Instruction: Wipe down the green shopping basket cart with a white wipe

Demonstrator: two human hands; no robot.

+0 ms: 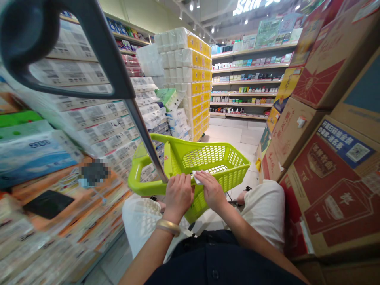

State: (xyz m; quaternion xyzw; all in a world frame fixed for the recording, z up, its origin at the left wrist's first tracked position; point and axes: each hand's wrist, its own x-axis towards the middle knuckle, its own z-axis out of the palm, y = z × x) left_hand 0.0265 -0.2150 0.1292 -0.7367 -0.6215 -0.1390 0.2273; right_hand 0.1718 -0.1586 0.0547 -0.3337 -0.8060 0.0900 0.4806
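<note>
A lime-green plastic shopping basket (234, 174) with perforated walls stands between my knees, its near rim towards me. My left hand (179, 198) is closed over that rim, close to the foot of the metal pole (145, 138). A gold-coloured bangle (168, 227) circles my left wrist. Just to its right, my right hand (214, 194) presses a small folded white wipe (197, 178) against the rim, its fingers closed on it. The pole leans up to the left and ends in a dark grey loop handle (103, 51). The undersides of both hands are hidden.
Stacked paper packs (97, 118) line the left, with a dark flat device (48, 204) lying on the nearer packs. A tall pile of tissue rolls (190, 79) rises ahead. Cardboard cartons (326, 178) crowd the right. Shelves of small goods (246, 79) stand beyond the tiled floor (228, 130).
</note>
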